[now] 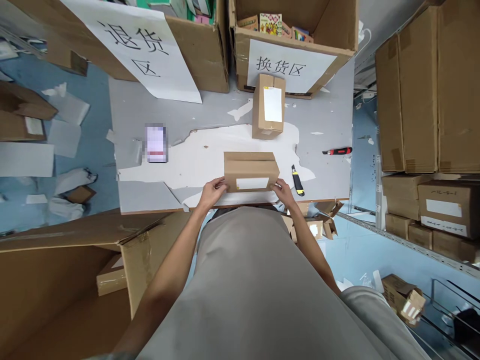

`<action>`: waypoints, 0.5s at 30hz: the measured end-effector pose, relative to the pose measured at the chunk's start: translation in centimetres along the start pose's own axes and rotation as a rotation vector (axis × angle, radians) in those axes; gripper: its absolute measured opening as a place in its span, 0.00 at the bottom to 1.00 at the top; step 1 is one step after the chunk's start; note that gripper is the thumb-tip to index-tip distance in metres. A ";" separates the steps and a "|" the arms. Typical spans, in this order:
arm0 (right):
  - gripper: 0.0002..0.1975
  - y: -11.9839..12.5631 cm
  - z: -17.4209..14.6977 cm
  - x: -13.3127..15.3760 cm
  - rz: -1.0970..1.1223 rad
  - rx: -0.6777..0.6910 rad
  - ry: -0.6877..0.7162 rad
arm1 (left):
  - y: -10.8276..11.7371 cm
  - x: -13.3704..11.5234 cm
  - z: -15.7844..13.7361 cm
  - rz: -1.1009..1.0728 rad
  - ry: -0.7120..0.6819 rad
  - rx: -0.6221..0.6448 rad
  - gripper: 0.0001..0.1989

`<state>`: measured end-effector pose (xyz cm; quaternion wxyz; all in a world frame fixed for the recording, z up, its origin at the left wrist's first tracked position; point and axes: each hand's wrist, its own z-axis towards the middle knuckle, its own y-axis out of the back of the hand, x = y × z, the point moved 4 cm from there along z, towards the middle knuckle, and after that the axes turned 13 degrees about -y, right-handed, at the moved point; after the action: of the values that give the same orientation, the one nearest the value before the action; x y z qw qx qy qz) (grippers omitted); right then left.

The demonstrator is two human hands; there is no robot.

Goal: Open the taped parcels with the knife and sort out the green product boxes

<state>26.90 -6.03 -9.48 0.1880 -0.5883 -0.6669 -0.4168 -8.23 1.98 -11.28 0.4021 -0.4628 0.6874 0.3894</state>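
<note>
A small brown cardboard box (247, 172) with a white label on its near side lies at the front of the table. At its left end, my left hand (213, 192) grips the lower corner with the fingertips. The opposite near corner is pinched by my right hand (283, 193). Parts of the fingers are hidden against the box. Just right of my right hand lies a yellow and black utility knife (297, 181). Beyond the held box, a second cardboard box (258, 117) with a white label rests on the table.
Two large cartons with paper signs, a left carton (200, 55) and a right carton (240, 55), line the table's back. A phone (155, 144) lies left, a red and black utility knife (339, 151) right. A big open carton (150, 250) stands at lower left; stacked boxes (418, 100) fill the right.
</note>
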 end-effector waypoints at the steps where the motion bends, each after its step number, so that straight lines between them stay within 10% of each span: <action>1: 0.23 -0.1 0.0 0.5 -0.003 -0.026 0.004 | 0.3 -0.2 0.1 0.018 0.003 -0.012 0.29; 15: 0.37 -1.6 -0.2 1.0 0.077 -0.164 -0.102 | 0.0 -1.6 -1.0 0.110 0.081 -0.114 0.27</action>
<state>25.13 -5.47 -9.12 0.1207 -0.6476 -0.6160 -0.4320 -8.04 1.64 -9.44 0.3247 -0.4619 0.7043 0.4305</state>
